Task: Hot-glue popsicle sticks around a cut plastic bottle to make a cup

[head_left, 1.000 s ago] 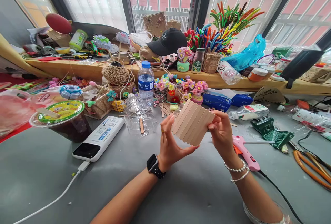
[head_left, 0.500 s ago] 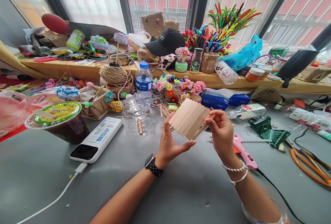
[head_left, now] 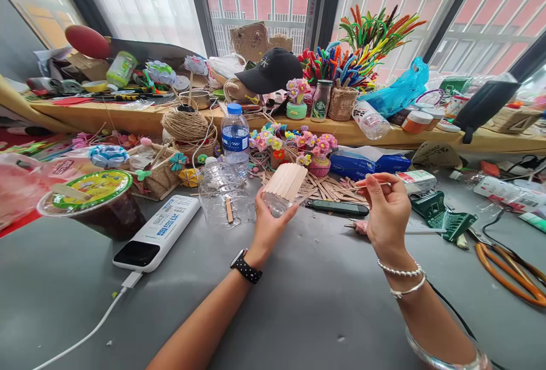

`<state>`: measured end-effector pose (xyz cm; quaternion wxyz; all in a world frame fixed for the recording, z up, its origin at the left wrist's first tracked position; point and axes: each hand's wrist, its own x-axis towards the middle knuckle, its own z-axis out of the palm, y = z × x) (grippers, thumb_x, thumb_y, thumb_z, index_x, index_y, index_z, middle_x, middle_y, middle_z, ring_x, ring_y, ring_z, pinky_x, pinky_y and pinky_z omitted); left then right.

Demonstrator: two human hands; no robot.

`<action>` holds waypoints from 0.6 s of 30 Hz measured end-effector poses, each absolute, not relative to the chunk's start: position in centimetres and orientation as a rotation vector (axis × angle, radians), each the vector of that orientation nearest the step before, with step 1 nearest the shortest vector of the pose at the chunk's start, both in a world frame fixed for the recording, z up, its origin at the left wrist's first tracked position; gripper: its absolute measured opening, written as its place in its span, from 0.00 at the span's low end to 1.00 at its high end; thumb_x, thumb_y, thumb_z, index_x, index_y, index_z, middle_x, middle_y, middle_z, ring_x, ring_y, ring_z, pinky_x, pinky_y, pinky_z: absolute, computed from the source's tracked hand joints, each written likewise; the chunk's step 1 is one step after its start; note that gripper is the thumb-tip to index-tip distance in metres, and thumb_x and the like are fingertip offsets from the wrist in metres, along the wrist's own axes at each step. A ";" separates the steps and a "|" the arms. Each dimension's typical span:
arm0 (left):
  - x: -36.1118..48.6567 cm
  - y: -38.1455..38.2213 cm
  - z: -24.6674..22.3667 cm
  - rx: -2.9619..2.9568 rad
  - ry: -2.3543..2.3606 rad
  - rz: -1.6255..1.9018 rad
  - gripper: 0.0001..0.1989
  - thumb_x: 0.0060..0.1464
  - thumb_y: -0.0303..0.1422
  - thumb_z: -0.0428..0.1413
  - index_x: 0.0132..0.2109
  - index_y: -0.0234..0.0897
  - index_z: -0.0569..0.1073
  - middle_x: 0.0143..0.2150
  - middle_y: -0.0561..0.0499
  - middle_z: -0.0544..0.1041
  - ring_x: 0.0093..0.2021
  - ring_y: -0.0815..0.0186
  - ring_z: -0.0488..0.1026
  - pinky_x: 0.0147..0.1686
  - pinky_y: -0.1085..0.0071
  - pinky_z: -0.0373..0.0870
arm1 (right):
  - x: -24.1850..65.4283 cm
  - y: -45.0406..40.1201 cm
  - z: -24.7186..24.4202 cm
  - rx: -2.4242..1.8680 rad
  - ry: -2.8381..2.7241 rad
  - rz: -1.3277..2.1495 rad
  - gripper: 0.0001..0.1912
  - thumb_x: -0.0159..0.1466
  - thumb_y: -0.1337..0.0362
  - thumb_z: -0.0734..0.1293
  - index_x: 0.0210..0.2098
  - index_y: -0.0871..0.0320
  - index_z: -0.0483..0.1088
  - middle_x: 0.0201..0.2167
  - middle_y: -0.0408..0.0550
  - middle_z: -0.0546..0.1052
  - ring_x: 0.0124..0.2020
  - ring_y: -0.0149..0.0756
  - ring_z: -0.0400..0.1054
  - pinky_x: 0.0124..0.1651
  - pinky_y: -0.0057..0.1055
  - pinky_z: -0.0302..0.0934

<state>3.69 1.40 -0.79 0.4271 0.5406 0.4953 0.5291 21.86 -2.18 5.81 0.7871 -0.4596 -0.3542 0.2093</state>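
My left hand is wrapped round a clear plastic bottle piece with a row of flat wooden craft sticks along its upper side. To the right, my right hand is raised and pinches a single craft stick, seen nearly edge-on, apart from the row. Below and behind that hand lies the pink glue gun, mostly hidden, with its nozzle pointing left. A dark green utility knife rests between the hands, in front of a pile of loose craft sticks.
A cut clear bottle, a water bottle, a white power bank and a lidded drink cup stand to the left. Orange-handled scissors lie at right. Craft materials and a black cap crowd the ledge behind.
My right hand has moved right and up, away from the stick row, with one stick in its fingers. My left hand has lowered and tilted the bottle piece, uncovering the knife and stick pile.
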 end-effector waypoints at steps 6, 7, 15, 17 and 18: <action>3.7 1.0 -1.1 1.559 1.309 1.260 0.48 0.43 0.47 0.58 0.61 0.35 0.38 0.63 0.34 0.44 0.64 0.53 0.42 0.60 0.54 0.41 | 21.6 -2.1 5.2 -1.037 -0.823 0.524 0.15 0.55 0.59 0.66 0.41 0.55 0.62 0.27 0.41 0.73 0.31 0.31 0.70 0.38 0.34 0.63; 3.7 0.9 -1.1 1.603 1.320 1.281 0.49 0.42 0.47 0.58 0.61 0.36 0.37 0.64 0.35 0.42 0.64 0.53 0.40 0.60 0.54 0.40 | 21.6 -2.1 5.1 -1.034 -0.852 0.542 0.15 0.56 0.59 0.65 0.41 0.55 0.61 0.28 0.41 0.73 0.33 0.32 0.70 0.39 0.35 0.63; 3.7 0.6 -0.4 2.041 1.362 1.564 0.41 0.47 0.41 0.57 0.61 0.40 0.42 0.62 0.37 0.48 0.63 0.53 0.45 0.58 0.51 0.47 | 21.3 -1.7 4.4 -1.083 -0.963 0.601 0.18 0.54 0.61 0.67 0.42 0.55 0.60 0.30 0.42 0.72 0.37 0.33 0.69 0.39 0.32 0.63; 3.7 0.3 -0.1 2.134 1.295 1.669 0.35 0.49 0.38 0.57 0.60 0.40 0.48 0.60 0.38 0.53 0.61 0.54 0.50 0.57 0.52 0.50 | 21.2 -1.8 4.4 -1.115 -1.019 0.619 0.19 0.53 0.61 0.68 0.42 0.55 0.61 0.30 0.41 0.71 0.35 0.31 0.68 0.39 0.30 0.63; 3.6 0.1 0.1 2.152 1.249 1.737 0.31 0.50 0.36 0.57 0.58 0.40 0.53 0.58 0.40 0.56 0.59 0.55 0.53 0.56 0.53 0.53 | 21.1 -1.9 4.4 -1.132 -1.056 0.630 0.19 0.53 0.61 0.68 0.43 0.55 0.60 0.30 0.41 0.71 0.33 0.30 0.68 0.38 0.29 0.63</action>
